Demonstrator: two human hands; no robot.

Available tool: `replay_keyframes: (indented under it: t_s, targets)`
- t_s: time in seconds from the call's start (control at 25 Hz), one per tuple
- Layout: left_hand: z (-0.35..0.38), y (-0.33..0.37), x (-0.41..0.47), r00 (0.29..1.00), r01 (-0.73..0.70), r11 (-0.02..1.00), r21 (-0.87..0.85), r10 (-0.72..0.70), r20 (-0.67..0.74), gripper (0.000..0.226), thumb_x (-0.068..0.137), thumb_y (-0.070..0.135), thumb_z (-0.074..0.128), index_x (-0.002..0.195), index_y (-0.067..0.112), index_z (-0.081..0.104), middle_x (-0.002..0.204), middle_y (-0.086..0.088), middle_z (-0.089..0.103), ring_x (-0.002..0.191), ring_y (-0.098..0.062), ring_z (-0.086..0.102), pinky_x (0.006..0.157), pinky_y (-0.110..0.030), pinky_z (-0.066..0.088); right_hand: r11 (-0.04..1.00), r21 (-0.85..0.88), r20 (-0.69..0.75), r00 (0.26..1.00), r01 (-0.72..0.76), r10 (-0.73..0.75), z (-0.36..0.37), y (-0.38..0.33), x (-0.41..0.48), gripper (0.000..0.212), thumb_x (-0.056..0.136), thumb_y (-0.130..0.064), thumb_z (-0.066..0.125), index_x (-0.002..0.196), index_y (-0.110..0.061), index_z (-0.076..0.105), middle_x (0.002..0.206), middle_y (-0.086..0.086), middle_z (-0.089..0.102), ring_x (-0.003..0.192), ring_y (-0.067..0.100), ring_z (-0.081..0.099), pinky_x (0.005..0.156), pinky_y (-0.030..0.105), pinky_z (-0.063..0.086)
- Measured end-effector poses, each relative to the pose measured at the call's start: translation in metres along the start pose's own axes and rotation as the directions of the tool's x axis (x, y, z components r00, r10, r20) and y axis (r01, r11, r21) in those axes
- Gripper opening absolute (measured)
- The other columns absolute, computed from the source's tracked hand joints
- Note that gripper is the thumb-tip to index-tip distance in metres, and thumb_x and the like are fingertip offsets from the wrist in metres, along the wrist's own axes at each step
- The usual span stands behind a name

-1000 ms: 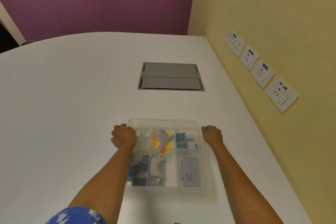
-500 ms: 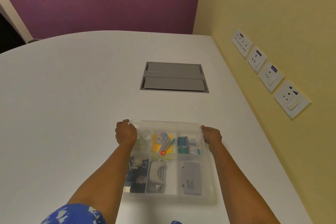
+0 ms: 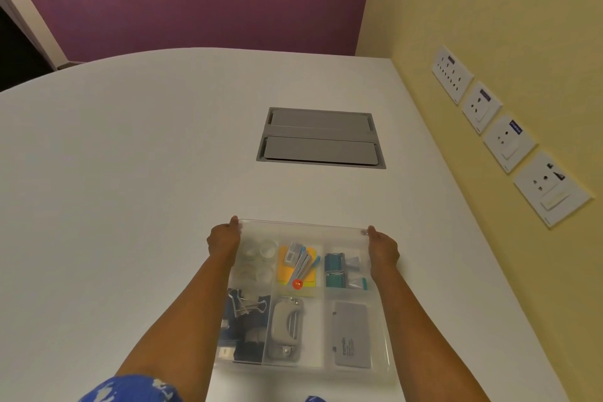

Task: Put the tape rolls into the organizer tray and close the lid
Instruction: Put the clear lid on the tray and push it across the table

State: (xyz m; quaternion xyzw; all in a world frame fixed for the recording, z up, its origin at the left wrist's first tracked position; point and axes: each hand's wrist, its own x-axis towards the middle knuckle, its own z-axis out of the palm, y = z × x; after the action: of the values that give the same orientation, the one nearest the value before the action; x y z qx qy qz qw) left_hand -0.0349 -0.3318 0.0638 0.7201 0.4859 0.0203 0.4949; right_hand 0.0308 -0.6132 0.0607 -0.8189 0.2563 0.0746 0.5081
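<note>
Clear plastic organizer tray (image 3: 388, 365), split into compartments, sits on the white table (image 3: 130, 173) close to the yellow wall. Its transparent lid (image 3: 303, 226) lies over it; whether it is fully seated I cannot tell. The left hand (image 3: 223, 240) holds the lid's far-left corner, fingers (image 3: 234, 220) curled over the edge, and the right hand (image 3: 383, 246) pinches the far-right corner. Clear tape rolls (image 3: 261, 250) lie in the far-left compartment, just beside the yellow sticky notes (image 3: 283, 271).
</note>
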Motion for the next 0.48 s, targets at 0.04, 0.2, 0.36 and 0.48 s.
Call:
replay_keyframes:
  t_s: [0.04, 0.2, 0.36, 0.48]
  targets:
    - [0.0005, 0.0005, 0.0025, 0.999, 0.028, 1.000, -0.009, -0.028, 0.020, 0.050, 0.099, 0.041, 0.041, 0.113, -0.002, 0.062, 0.122, -0.024, 0.061, 0.112, -0.039, 0.056, 0.096, -0.041, 0.045, 1.000, -0.007, -0.014, 1.000, 0.023, -0.023, 0.0007, 0.0005, -0.0009, 0.044, 0.101, -0.033, 0.043, 0.109, 0.004, 0.066, 0.107, 0.020, 0.067, 0.101, 0.036, 0.063, 0.090, 0.036, 0.050]
    - [0.0032, 0.0004, 0.0084, 0.997, 0.054, 0.999, 0.000, -0.054, 0.059, 0.052, 0.099, 0.044, 0.039, 0.115, 0.000, 0.061, 0.124, -0.022, 0.061, 0.114, -0.039, 0.055, 0.098, -0.040, 0.044, 0.995, -0.029, -0.041, 0.995, 0.091, -0.092, 0.0031, 0.0039, -0.0021, 0.044, 0.102, -0.032, 0.040, 0.113, 0.002, 0.066, 0.113, 0.022, 0.068, 0.102, 0.036, 0.063, 0.089, 0.037, 0.051]
    - [0.0063, -0.0003, 0.0084, 0.998, 0.050, 0.998, 0.049, -0.052, 0.042, 0.054, 0.100, 0.043, 0.037, 0.119, -0.002, 0.059, 0.123, -0.025, 0.060, 0.113, -0.039, 0.055, 0.098, -0.041, 0.045, 0.993, -0.061, -0.031, 0.994, 0.106, -0.108, 0.0041, 0.0042, -0.0008, 0.046, 0.103, -0.032, 0.037, 0.115, 0.001, 0.066, 0.115, 0.022, 0.067, 0.103, 0.036, 0.062, 0.089, 0.037, 0.051]
    - [0.0074, 0.0003, 0.0077, 0.999, 0.032, 0.996, 0.079, -0.035, 0.037, 0.054, 0.101, 0.042, 0.035, 0.119, -0.003, 0.059, 0.123, -0.025, 0.060, 0.112, -0.039, 0.056, 0.098, -0.041, 0.045, 0.988, -0.094, -0.050, 0.991, 0.121, -0.126, 0.0050, 0.0022, -0.0024, 0.046, 0.103, -0.032, 0.036, 0.116, 0.000, 0.066, 0.117, 0.021, 0.067, 0.104, 0.035, 0.063, 0.088, 0.037, 0.051]
